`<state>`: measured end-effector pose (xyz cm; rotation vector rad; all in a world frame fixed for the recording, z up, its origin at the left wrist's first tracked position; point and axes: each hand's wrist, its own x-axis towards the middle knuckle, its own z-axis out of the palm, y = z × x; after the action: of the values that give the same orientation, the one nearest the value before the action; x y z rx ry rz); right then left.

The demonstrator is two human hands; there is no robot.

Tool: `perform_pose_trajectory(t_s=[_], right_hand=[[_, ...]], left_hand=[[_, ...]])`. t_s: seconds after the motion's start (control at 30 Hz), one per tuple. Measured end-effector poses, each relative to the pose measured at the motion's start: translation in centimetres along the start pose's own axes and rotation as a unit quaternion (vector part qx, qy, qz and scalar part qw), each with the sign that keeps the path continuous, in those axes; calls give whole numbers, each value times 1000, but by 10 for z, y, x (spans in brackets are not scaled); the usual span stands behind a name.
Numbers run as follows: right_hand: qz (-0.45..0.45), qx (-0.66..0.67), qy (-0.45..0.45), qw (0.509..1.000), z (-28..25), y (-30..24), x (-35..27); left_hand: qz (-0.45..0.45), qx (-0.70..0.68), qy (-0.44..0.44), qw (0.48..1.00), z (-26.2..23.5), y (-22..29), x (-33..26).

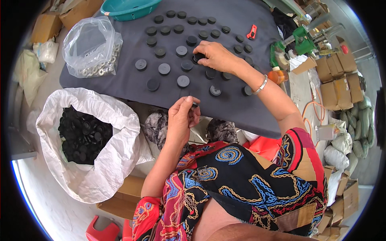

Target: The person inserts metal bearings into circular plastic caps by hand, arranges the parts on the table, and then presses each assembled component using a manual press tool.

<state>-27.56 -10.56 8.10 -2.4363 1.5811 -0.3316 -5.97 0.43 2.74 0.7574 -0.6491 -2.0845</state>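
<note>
Several round black caps [164, 69] lie spread in rows on a dark grey board [120, 80]. My right hand [215, 56] reaches over the board, its fingers closed on one black cap [198, 57] among the others. My left hand [183, 116] hovers at the board's near edge and pinches a small black part [195, 105] between thumb and fingertips. A silver bangle [262, 85] sits on my right wrist.
A white sack [108, 156] full of black caps stands at the left. A clear plastic bag [92, 48] of metal rings lies on the board's left end. A teal basin [128, 9] sits beyond it. A small red tool [252, 32], green tools [299, 42] and cardboard boxes [335, 80] are to the right.
</note>
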Motion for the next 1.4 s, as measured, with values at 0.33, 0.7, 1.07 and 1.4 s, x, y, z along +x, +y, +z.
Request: perform_pose_trajectory(t_s=[0.33, 0.7, 1.07, 1.4], right_hand=[[42, -24, -54, 997, -6, -15, 4], [54, -50, -14, 997, -8, -2, -11], [132, -199, 91, 967, -29, 117, 3], [149, -223, -39, 963, -23, 132, 11]], left_hand=[[-1, -2, -2, 1000, 0, -2, 2], [16, -2, -14, 1000, -1, -2, 1], [3, 30, -2, 1000, -1, -1, 3], [2, 28, -6, 1000, -2, -2, 6]])
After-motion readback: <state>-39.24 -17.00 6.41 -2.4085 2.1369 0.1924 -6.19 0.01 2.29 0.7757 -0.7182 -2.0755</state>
